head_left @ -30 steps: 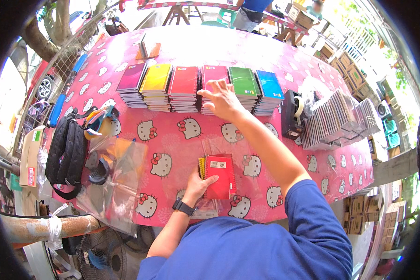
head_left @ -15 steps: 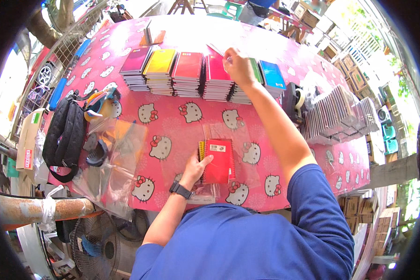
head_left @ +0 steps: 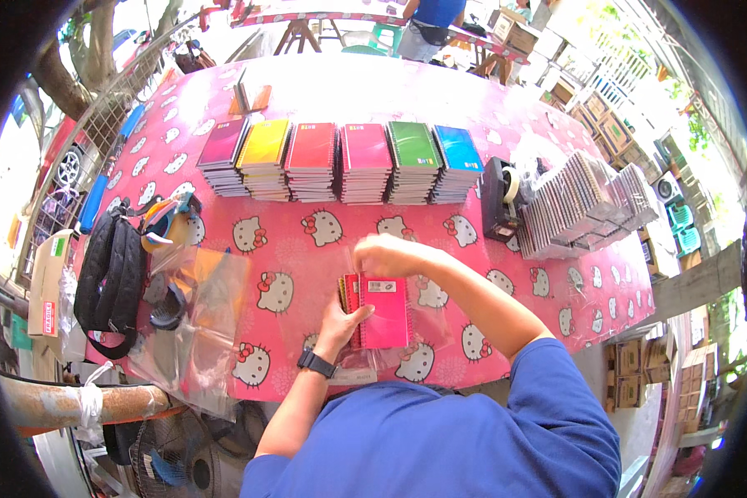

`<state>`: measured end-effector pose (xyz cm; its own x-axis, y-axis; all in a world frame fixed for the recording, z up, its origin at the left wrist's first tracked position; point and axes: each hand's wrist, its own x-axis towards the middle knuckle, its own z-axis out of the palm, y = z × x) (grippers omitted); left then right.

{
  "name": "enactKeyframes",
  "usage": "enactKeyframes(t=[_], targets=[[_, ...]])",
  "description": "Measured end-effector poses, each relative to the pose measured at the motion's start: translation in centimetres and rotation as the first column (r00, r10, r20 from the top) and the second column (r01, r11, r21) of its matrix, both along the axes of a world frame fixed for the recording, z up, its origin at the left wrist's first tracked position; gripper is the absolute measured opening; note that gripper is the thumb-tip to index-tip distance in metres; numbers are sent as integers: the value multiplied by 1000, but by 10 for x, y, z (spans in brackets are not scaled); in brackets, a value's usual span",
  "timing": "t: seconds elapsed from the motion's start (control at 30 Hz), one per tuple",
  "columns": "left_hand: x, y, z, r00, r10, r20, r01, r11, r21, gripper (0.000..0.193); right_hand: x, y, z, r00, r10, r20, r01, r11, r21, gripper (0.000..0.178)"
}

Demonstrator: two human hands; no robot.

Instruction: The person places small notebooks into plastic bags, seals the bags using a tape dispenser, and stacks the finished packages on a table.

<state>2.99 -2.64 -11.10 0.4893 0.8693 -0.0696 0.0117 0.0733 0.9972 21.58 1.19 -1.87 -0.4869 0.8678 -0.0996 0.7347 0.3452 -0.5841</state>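
My left hand (head_left: 338, 326) grips the left side of a small stack of spiral notebooks, its thumb on the cover. On top lies a pink notebook (head_left: 388, 319) with a white label near its upper edge; slivers of red and yellow ones show at its left. My right hand (head_left: 388, 256) is curled closed at the pink notebook's upper left corner, its fingertips partly hidden. Clear plastic lies under the stack. Beyond stand piles of notebooks in a row: maroon (head_left: 224, 141), yellow (head_left: 264, 143), red (head_left: 311, 146), pink (head_left: 365, 146), green (head_left: 412, 144) and blue (head_left: 457, 149).
A black tape dispenser (head_left: 498, 199) and plastic-wrapped notebook stacks (head_left: 568, 203) stand at the right. A black bag (head_left: 110, 282) and clear plastic bags (head_left: 199, 332) lie at the left. The pink patterned tablecloth (head_left: 295, 241) covers the table. A fan (head_left: 174, 456) stands below.
My right hand has come back from the far row to the stack near me. A pink notebook now covers the red one there. My left hand keeps its hold; the view has shifted.
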Motion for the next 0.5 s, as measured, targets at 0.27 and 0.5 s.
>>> enactKeyframes(t=[0.27,0.5], targets=[[-1,1,-9,994,-44,99,54,993,-102,40,107,62,7,633,-732,253,390,584,712,60],[-1,1,-7,995,-24,100,29,998,-47,41,111,69,-7,672,-703,233,340,572,746,50]])
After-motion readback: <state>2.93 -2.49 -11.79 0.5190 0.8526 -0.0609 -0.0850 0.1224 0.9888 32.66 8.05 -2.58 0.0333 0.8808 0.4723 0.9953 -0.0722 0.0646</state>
